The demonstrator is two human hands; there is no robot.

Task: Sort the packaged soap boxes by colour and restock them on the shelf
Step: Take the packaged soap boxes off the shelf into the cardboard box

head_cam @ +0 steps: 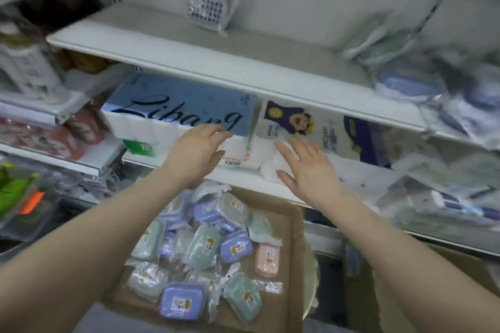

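Soap boxes are heaped in the cardboard box below the shelf, their long axes pointing every which way, though the pink one runs lengthwise toward the shelf. Left hand and right hand hover above, backs up, fingers loosely spread, holding nothing. A blue tissue pack sits right behind them.

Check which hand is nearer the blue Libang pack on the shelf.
Left. The left hand is at the front right corner of the blue Libang pack; the right hand is off to its right, by the cartoon-printed pack.
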